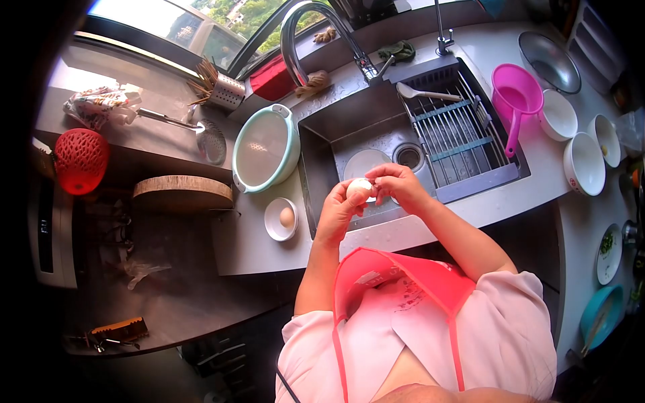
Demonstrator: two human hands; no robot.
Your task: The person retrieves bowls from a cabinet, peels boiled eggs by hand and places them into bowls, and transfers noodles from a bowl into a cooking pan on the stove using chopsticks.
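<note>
Over the front edge of the sink (pixel 322 176), my left hand (pixel 339 207) is closed around a whitish egg (pixel 360 189). The fingertips of my right hand (pixel 396 186) are pinched together at the egg's right side, touching a small bit that is too small to make out. Beneath my hands a pale round plate or lid (pixel 363 161) lies in the sink beside the drain (pixel 408 156). To the left, a small white bowl (pixel 272 227) on the counter holds a brown egg (pixel 287 216).
A teal-rimmed basin (pixel 238 158) stands left of the sink. The faucet (pixel 290 47) arches behind it. A rack (pixel 457 131) with a pale ladle (pixel 430 94) spans the sink's right side. Right of it are a pink scoop (pixel 516 89) and several white bowls (pixel 583 163).
</note>
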